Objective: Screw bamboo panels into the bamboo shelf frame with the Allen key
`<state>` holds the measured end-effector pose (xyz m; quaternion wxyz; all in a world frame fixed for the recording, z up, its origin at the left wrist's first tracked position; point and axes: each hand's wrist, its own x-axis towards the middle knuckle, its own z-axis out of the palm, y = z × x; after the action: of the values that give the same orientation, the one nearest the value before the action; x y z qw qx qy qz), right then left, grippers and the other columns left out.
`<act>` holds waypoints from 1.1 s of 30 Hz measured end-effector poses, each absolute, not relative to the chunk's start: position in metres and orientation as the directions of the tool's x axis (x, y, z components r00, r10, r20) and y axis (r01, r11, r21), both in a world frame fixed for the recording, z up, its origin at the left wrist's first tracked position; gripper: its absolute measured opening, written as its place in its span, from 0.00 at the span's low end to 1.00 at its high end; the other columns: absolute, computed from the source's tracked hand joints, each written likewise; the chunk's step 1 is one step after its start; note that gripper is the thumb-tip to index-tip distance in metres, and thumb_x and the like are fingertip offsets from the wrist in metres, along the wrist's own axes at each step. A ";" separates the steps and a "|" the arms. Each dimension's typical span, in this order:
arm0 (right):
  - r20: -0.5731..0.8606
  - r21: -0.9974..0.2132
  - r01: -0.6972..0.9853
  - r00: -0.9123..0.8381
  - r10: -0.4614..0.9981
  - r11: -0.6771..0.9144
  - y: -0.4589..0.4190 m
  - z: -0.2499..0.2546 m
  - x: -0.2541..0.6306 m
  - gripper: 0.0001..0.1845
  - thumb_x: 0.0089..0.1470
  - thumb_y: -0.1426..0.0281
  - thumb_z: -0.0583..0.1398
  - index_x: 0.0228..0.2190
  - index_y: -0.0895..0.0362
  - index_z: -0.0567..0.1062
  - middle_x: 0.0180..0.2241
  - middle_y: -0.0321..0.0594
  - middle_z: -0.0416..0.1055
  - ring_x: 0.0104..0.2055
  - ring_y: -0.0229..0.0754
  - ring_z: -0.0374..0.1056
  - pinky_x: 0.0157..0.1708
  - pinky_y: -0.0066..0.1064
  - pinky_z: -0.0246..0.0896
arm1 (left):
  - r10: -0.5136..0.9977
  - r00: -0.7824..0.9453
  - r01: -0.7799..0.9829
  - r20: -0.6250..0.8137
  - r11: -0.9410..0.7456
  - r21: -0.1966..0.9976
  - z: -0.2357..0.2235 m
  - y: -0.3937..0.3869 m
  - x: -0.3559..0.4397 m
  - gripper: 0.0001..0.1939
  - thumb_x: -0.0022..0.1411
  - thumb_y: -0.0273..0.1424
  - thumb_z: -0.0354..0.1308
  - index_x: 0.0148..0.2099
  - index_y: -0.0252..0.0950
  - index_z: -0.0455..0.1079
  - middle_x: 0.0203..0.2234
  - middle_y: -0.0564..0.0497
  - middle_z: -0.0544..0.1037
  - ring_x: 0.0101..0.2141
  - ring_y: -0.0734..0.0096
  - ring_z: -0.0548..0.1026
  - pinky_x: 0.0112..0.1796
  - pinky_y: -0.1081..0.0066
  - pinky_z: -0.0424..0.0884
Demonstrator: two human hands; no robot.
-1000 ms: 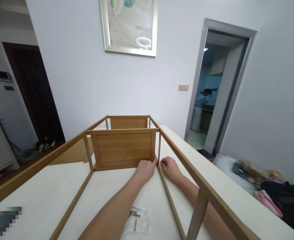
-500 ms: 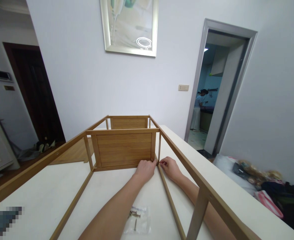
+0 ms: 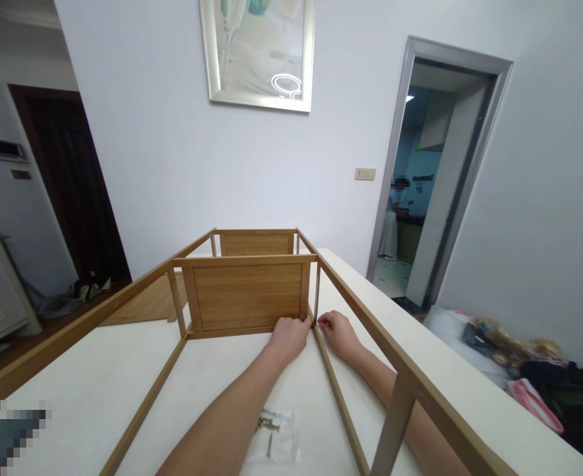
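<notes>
A brown wooden shelf frame [image 3: 358, 301] lies on its side on the white table [image 3: 222, 390], its rails running away from me. Across it stands a shelf panel [image 3: 249, 297]. My left hand [image 3: 290, 336] is closed at that panel's lower right corner, thumb against the wood beside the lower right rail [image 3: 340, 400]. Just outside the same joint, my right hand [image 3: 338, 330] pinches with its fingertips; anything between them is too small to make out. A clear plastic bag [image 3: 286, 433] with several screws [image 3: 270, 444] lies beside my left forearm.
A second panel [image 3: 256, 243] crosses the frame's far end near the wall. To the left rests a loose-looking wooden board [image 3: 143, 301]. Bags and clothes [image 3: 529, 370] are heaped right of the table. One person [image 3: 395, 211] stands beyond the doorway.
Both hands keep their places at the corner joint, with no clear finger movement. The view has shifted very slightly, and the person beyond the doorway has changed posture a little.
</notes>
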<state>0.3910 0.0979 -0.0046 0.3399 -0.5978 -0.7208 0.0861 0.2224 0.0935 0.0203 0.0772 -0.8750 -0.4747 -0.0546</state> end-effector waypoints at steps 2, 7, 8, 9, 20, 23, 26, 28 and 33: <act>0.389 -0.532 0.805 -0.044 0.920 0.263 0.099 -0.006 0.392 0.12 0.51 0.76 0.54 0.31 0.57 0.78 0.33 0.41 0.75 0.36 0.42 0.69 0.40 0.32 0.61 | 0.823 0.543 0.839 0.166 -0.537 -0.086 0.021 0.093 0.222 0.20 0.64 0.21 0.45 0.55 0.35 0.65 0.37 0.39 0.80 0.39 0.57 0.79 0.40 0.62 0.72; 0.386 -0.532 0.807 -0.041 0.921 0.259 0.102 -0.008 0.394 0.12 0.52 0.75 0.55 0.31 0.57 0.79 0.33 0.41 0.75 0.36 0.42 0.69 0.40 0.32 0.61 | 0.824 0.543 0.840 0.164 -0.535 -0.092 0.021 0.094 0.223 0.19 0.65 0.22 0.44 0.56 0.36 0.65 0.37 0.38 0.80 0.39 0.56 0.79 0.39 0.61 0.73; 0.387 -0.530 0.807 -0.043 0.921 0.260 0.102 -0.008 0.394 0.12 0.52 0.75 0.55 0.31 0.57 0.79 0.33 0.41 0.75 0.36 0.42 0.69 0.40 0.32 0.61 | 0.826 0.539 0.842 0.165 -0.531 -0.094 0.021 0.094 0.223 0.19 0.66 0.22 0.43 0.56 0.35 0.65 0.37 0.38 0.80 0.38 0.56 0.80 0.38 0.61 0.73; 0.387 -0.528 0.808 -0.047 0.921 0.263 0.102 -0.008 0.393 0.12 0.52 0.75 0.55 0.31 0.57 0.79 0.33 0.42 0.75 0.36 0.42 0.69 0.40 0.32 0.61 | 0.829 0.534 0.846 0.167 -0.525 -0.096 0.021 0.094 0.223 0.18 0.66 0.22 0.43 0.55 0.35 0.65 0.37 0.38 0.80 0.38 0.57 0.80 0.38 0.62 0.73; 0.361 -0.537 0.798 -0.077 0.929 0.275 0.097 -0.001 0.387 0.14 0.52 0.75 0.56 0.37 0.57 0.80 0.34 0.41 0.76 0.36 0.41 0.70 0.40 0.31 0.62 | 0.833 0.523 0.853 0.180 -0.512 -0.105 0.017 0.097 0.223 0.18 0.67 0.22 0.41 0.55 0.35 0.64 0.37 0.39 0.80 0.38 0.57 0.80 0.37 0.62 0.73; 0.349 -0.541 0.808 -0.035 0.936 0.232 0.097 -0.001 0.387 0.14 0.52 0.75 0.56 0.39 0.58 0.79 0.35 0.41 0.76 0.35 0.40 0.70 0.40 0.31 0.62 | 0.832 0.526 0.851 0.178 -0.515 -0.104 0.017 0.097 0.223 0.19 0.67 0.22 0.41 0.56 0.36 0.64 0.37 0.39 0.80 0.38 0.56 0.80 0.37 0.61 0.73; 0.347 -0.533 0.822 -0.005 0.938 0.201 0.096 0.000 0.385 0.11 0.52 0.74 0.57 0.33 0.59 0.79 0.34 0.42 0.76 0.36 0.41 0.69 0.40 0.31 0.61 | 0.835 0.523 0.853 0.172 -0.512 -0.105 0.018 0.097 0.223 0.18 0.67 0.22 0.42 0.56 0.36 0.64 0.37 0.39 0.80 0.38 0.57 0.80 0.38 0.62 0.73; 0.347 -0.527 0.828 0.004 0.938 0.191 0.095 0.001 0.384 0.10 0.52 0.74 0.57 0.30 0.60 0.79 0.33 0.43 0.75 0.36 0.42 0.69 0.40 0.31 0.60 | 0.836 0.521 0.854 0.174 -0.510 -0.106 0.018 0.097 0.224 0.18 0.67 0.22 0.42 0.55 0.36 0.64 0.37 0.39 0.80 0.38 0.58 0.80 0.38 0.63 0.73; 0.348 -0.512 0.832 -0.025 0.937 0.213 0.093 0.005 0.383 0.10 0.50 0.75 0.57 0.30 0.59 0.80 0.33 0.43 0.75 0.37 0.42 0.68 0.41 0.31 0.60 | 0.835 0.519 0.854 0.182 -0.509 -0.106 0.017 0.097 0.224 0.18 0.66 0.21 0.42 0.53 0.36 0.65 0.37 0.39 0.80 0.38 0.58 0.80 0.38 0.62 0.73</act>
<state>0.3832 0.0927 0.0046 0.3169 -0.6220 -0.7113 0.0825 0.2238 0.0971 0.0169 0.0912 -0.8668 -0.4872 -0.0538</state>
